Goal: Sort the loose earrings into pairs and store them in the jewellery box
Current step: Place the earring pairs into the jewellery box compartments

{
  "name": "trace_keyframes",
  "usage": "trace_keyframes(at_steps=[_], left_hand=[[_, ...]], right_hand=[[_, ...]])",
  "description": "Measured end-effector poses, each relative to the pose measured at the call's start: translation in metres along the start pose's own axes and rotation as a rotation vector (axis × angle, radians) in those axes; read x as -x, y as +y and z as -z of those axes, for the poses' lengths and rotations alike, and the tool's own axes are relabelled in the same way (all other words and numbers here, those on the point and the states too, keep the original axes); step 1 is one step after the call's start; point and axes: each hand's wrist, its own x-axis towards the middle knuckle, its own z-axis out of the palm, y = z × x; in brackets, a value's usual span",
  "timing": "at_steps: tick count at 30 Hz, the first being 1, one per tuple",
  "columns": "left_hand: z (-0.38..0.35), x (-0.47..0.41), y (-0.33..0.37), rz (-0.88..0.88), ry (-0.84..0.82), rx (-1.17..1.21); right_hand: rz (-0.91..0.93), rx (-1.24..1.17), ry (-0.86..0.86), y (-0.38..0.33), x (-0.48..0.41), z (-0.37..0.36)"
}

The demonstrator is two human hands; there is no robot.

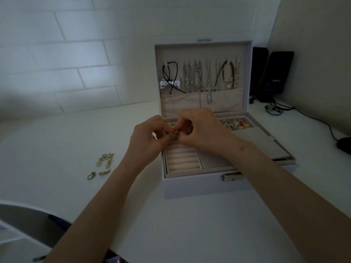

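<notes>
Dim room: white brick-pattern wall (76, 59) behind a white desk (57, 133), black speakers (275, 74) in the corner

White desk (57, 133), dim light. Jewellery box (209, 185) stands open right of centre, lid raised toward the back edge. Loose earrings (105, 160) lie clustered well left of it, with two smaller gold pieces (98, 174) just nearer the front edge. Two black speakers (275, 76) stand at the back right corner. A black cable (313, 118) runs to a dark rounded object (344, 145) at the right edge.

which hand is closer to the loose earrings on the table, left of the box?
Left. The left hand is right of the loose earrings, at the left edge of the jewellery box; the right hand is farther right, over it.
</notes>
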Motion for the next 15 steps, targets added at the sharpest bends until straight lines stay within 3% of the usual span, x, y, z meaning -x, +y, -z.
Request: trace_keyframes(at_steps=[15], left_hand=[[-0.0009, -0.001, -0.0012, -0.056, 0.04, -0.067]], right_hand=[[-0.049, -0.086, 0.062, 0.0004, -0.001, 0.002]])
